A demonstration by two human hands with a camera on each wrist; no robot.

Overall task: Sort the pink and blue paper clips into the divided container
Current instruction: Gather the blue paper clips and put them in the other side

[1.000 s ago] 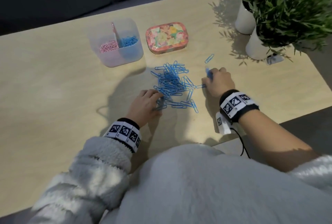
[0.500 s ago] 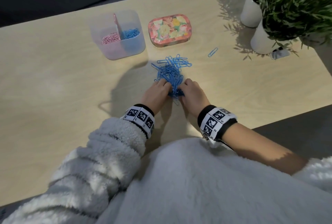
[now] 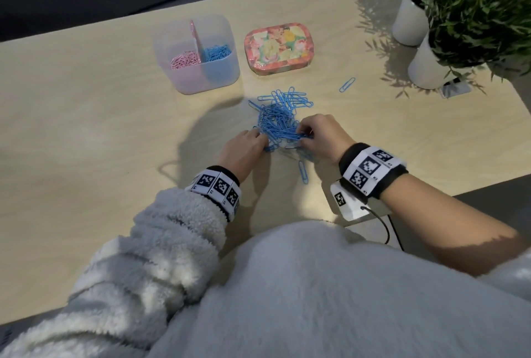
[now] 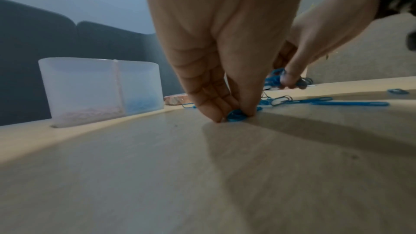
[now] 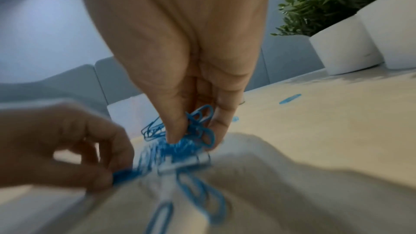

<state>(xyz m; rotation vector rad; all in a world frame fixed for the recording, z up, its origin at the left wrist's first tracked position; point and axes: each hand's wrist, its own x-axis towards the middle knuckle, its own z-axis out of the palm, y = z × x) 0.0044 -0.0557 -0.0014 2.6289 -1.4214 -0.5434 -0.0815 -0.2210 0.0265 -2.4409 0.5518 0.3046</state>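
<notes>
Wooden tabletop (image 3: pixel 86 133), blue clip pile (image 3: pixel 280 116) just front-right of divided container (image 3: pixel 224 70). Left hand (image 3: pixel 242 150) pinches clips at pile's near-left edge; right hand (image 3: pixel 321 136) pinches a bunch at its near-right. Container holds pink clips (image 3: pixel 184 60) left, blue right.

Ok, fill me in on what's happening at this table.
A person is sorting paper clips. Both hands work at a pile of blue clips on the table: the left hand pinches a few at the pile's near edge, and the right hand grips a bunch. The divided container already holds pink clips in one side and blue in the other. One stray blue clip lies apart.
</notes>
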